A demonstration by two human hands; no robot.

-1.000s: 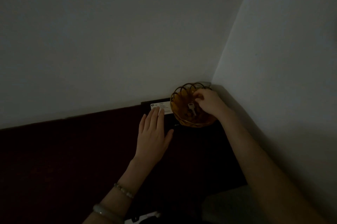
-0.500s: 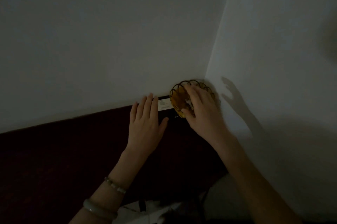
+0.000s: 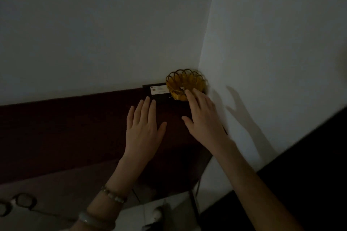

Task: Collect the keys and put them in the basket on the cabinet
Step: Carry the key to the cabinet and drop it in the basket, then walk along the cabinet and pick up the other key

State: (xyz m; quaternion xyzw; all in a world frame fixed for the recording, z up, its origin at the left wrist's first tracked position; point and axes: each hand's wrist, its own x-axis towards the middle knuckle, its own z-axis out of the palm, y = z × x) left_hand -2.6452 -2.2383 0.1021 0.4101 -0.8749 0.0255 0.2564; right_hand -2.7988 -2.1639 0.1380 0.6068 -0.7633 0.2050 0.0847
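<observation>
— Where do the keys sit right now?

— A pale key (image 3: 181, 88) lies inside the amber wire basket (image 3: 199, 82), which is tucked into the corner on the dark cabinet top (image 3: 75, 127). It is dim, so I cannot say whether more than one key is in there.

— And the hands?

— The right hand (image 3: 203, 118) hangs just in front of the basket, fingers spread and holding nothing, its fingertips over the near rim. The left hand (image 3: 143, 127) lies flat on the cabinet, fingers loosely apart, also holding nothing, its tips just short of a black box with a white label (image 3: 157, 90).

— So what could go wrong from here?

— My worry is the right fingertips at that scalloped rim. The basket looks light and open-weave; I would guess a finger catching a loop could tip or drag it, and the key might slide out, perhaps slipping through a gap in the wire.

— Anything else?

— The poor light. A key that fell onto that dark surface would be hard to find. There is also a pair of glasses (image 3: 18, 204) lower left, well away from the hands, so little risk there.
</observation>
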